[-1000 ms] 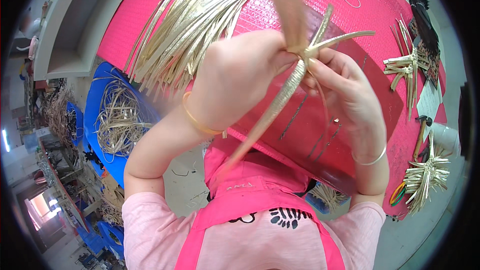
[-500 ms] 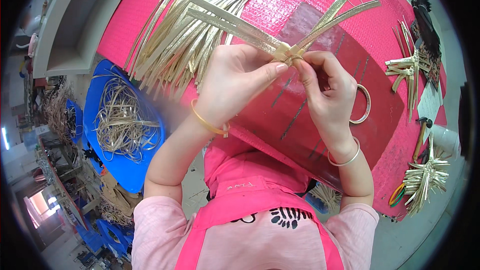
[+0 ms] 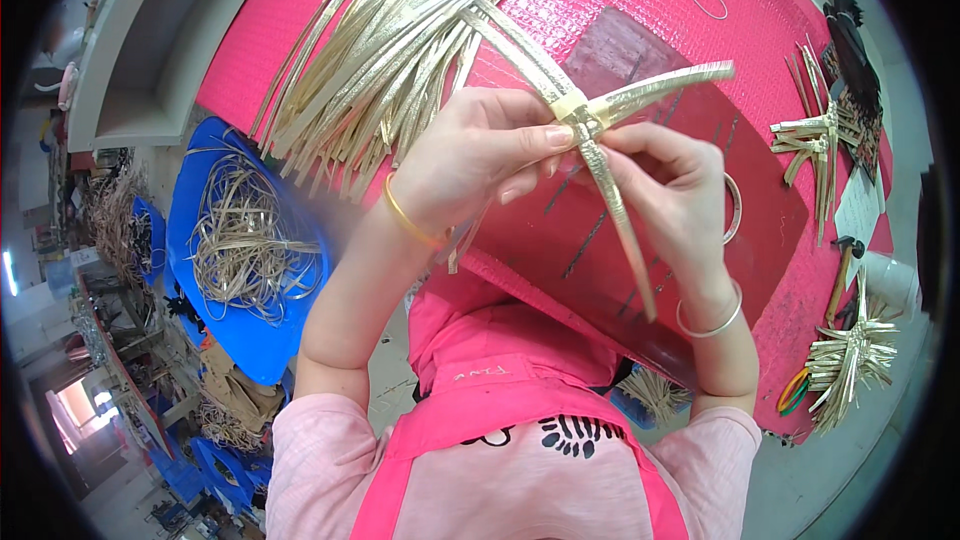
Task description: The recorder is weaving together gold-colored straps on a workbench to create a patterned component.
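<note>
Both hands hold a small woven piece of gold strips (image 3: 582, 122) above the red mat. At its crossing a piece of yellowish tape is visible. My left hand (image 3: 490, 145) is closed on the left side of the crossing, thumb on top. My right hand (image 3: 672, 175) pinches the right side between thumb and fingers. Flat strip ends stick out to the upper left and the upper right. Another strip (image 3: 620, 215) hangs down toward me between the hands. Some of the fingertips are hidden behind the piece.
A large bundle of gold strips (image 3: 400, 50) lies at the far left of the pink table. On the red mat (image 3: 530, 240) rests a tape roll (image 3: 734, 208), partly behind my right hand. Finished-looking strip bunches (image 3: 852, 352) and a hammer (image 3: 845, 275) lie at right. A blue bin (image 3: 250, 340) holds tangled strips.
The woven piece has turned, and one strip that pointed up right now points down toward me. The left strip ends have swung upward. My right hand has moved slightly right and down.
</note>
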Motion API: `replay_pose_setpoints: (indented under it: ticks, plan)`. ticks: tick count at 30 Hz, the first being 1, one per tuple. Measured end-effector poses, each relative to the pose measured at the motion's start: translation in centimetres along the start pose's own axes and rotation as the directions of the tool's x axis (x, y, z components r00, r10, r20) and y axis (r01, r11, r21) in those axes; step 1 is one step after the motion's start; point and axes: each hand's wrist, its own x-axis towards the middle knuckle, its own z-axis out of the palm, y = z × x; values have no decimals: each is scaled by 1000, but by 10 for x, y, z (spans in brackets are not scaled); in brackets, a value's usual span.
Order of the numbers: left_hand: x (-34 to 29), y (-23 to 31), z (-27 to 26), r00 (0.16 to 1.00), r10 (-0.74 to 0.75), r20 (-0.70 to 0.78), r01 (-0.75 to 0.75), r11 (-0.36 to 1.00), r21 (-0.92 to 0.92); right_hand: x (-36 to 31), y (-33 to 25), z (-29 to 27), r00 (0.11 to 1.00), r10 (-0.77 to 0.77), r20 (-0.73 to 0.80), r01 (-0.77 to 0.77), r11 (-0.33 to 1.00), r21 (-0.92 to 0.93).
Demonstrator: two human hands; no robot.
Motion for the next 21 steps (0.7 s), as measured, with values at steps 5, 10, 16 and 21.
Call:
replay_pose_setpoints:
  ticks: [5, 10, 16, 21]
  plan:
    - [-6, 0, 10, 983, 156, -99, -136, 973, 185, -8, -10, 10, 994, 99, -46, -86, 971, 224]
    - [-10, -3, 18, 974, 184, -135, -137, 945, 297, 0, 2, 7, 992, -90, -88, 76, 985, -153]
    - [-8, -11, 3, 846, 532, 28, -394, 590, 705, 6, 13, 11, 780, -623, 64, 435, 465, -771]
    - [-14, 2, 10, 956, 177, -233, -127, 969, 214, 9, 16, 14, 748, -662, 45, 413, 411, -812]
